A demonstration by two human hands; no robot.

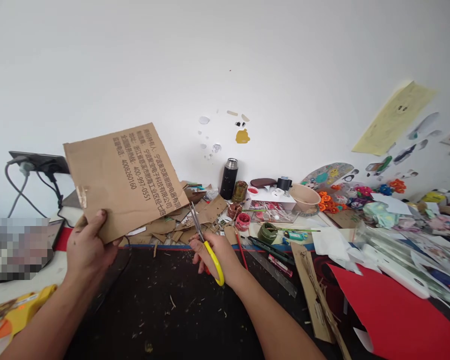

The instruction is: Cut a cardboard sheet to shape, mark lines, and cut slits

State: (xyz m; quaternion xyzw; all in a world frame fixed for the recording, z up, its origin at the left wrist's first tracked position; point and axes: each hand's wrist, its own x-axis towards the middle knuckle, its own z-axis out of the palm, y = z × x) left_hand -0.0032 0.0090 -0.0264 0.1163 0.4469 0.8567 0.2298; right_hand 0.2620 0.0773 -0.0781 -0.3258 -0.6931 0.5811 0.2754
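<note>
A brown cardboard piece (pixel 123 185) with printed dark lettering is raised above the left part of the table. My left hand (pixel 92 245) grips its lower left edge, thumb on the printed face and fingers behind. In my right hand (pixel 213 255) are scissors (pixel 214 262) with yellow handles. Their metal blades point up and to the left, close to the cardboard's lower right corner. Whether the blades touch the cardboard cannot be told.
Cardboard scraps (pixel 206 212) lie behind the black mat (pixel 153 305). Further back stand a black flask (pixel 229 179), paint jars and a beige bowl (pixel 305 196). Red paper (pixel 397 315) lies right, a yellow glue gun (pixel 26 310) left.
</note>
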